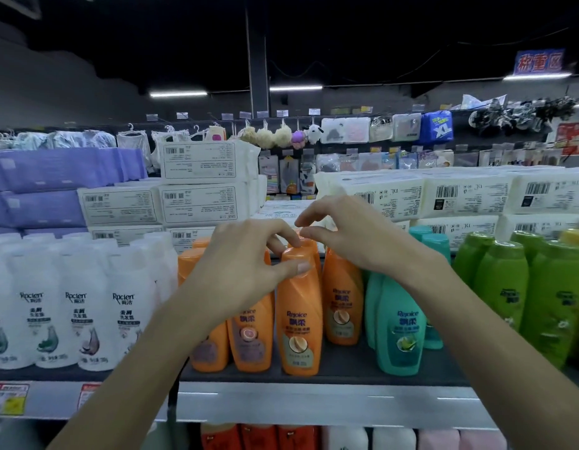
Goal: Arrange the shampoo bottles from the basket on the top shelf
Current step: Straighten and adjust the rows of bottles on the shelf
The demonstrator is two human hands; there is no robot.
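Head view: our left hand [246,254] has its grip pinching the cap of the front orange bottle [299,319], thumb on the near face and fingers curled over the back. We'd guess that is to square it up, since its label faces out and it stands at the front edge of the top shelf [346,363].

Our right hand [356,235] is curled, with thumb and index tips close together just above the cap of the rear orange bottle [309,245]. We cannot tell if that grip is pinching the cap or hanging just clear. It is probably steadying the row behind so nothing tips.

The stock is blocked by colour, so orange goes with orange. The basket is not in view.

Counts:
- Orange: four labels facing us, and at least three more caps behind.
- teal bottles [400,326]: one full front, and at least three partly hidden.
- green bottles [557,297]: at least four, cut off at the frame edge.
- white bottles [83,319]: three readable labels, with more behind and at the left edge.
- tissue packs [200,199]: stacked behind the row, too many to count.
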